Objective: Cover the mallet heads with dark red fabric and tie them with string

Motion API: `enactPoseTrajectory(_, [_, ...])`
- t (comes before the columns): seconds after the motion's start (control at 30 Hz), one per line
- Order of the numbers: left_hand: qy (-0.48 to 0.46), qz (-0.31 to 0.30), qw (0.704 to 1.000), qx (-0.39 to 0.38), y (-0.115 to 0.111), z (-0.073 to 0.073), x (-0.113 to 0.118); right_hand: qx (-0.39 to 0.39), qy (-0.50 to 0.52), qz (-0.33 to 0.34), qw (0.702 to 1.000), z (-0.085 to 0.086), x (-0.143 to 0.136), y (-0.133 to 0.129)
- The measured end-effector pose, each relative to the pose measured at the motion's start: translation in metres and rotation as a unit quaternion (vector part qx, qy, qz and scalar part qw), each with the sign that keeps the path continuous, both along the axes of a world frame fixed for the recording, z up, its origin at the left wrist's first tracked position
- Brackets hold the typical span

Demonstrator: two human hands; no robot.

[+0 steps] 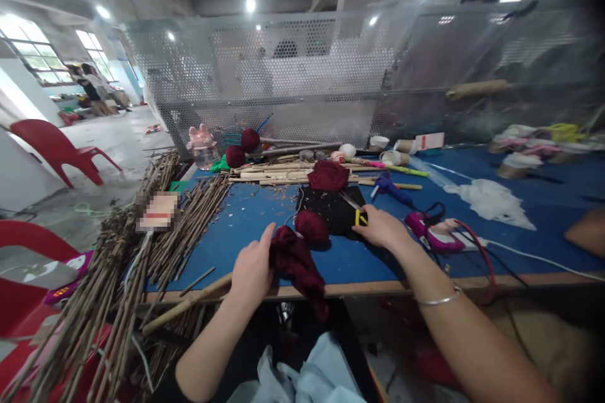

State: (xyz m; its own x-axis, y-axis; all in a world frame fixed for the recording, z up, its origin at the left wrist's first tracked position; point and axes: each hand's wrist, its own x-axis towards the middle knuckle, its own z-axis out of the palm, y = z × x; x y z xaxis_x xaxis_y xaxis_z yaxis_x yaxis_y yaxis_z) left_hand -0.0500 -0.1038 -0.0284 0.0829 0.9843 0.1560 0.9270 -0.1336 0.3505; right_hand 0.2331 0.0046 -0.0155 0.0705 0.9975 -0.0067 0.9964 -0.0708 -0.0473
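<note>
My left hand (251, 267) is closed on a dark red cloth (300, 261), which hangs over the table's front edge. A thick wooden stick (189, 305) passes behind that hand; whether the fingers also grip it I cannot tell. My right hand (378, 227) is closed around the yellow handles of a pair of scissors (360, 217). Their blades point away to the upper left, over a black cloth (331, 204) scattered with bits. Between my hands sits a dark red ball (312, 230). Bunched dark red fabric (328, 175) lies at the black cloth's far edge.
Bundled thin twigs (189, 220) cover the table's left side. A blue glue gun (392, 189), a purple power strip (432, 233) and white stuffing (494, 201) are at right. Peeled sticks (278, 173) lie behind. Another person's arm (586, 231) shows at the right edge.
</note>
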Motion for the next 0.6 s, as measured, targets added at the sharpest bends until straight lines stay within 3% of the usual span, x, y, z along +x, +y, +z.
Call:
enactPoseTrajectory(0.1, [-0.036,0.017,0.999,0.007,0.005,0.002,0.001,0.037,-0.023,-0.022,0.999,-0.003,0.007,0.001])
enactPoseTrajectory(0.2, [-0.06,0.021,0.998,-0.016,0.005,0.006,0.007,0.003,-0.021,-0.005,1.0,-0.009,0.016,0.005])
enactPoseTrajectory(0.33, [-0.009,0.012,1.0,-0.004,0.015,0.019,0.009,-0.022,0.031,0.018,0.999,-0.012,0.027,0.013])
enactPoseTrajectory(0.43, [0.035,-0.021,0.999,0.024,0.037,0.023,-0.003,0.005,0.107,-0.003,0.994,-0.011,0.032,0.011])
enactPoseTrajectory(0.5, [0.058,-0.038,0.998,-0.006,0.052,0.02,-0.015,0.017,0.188,-0.044,0.981,-0.01,0.034,0.002])
enactPoseTrajectory(0.6, [0.056,-0.044,0.997,-0.002,0.06,0.008,-0.027,0.019,0.383,-0.085,0.92,-0.01,0.035,-0.018])
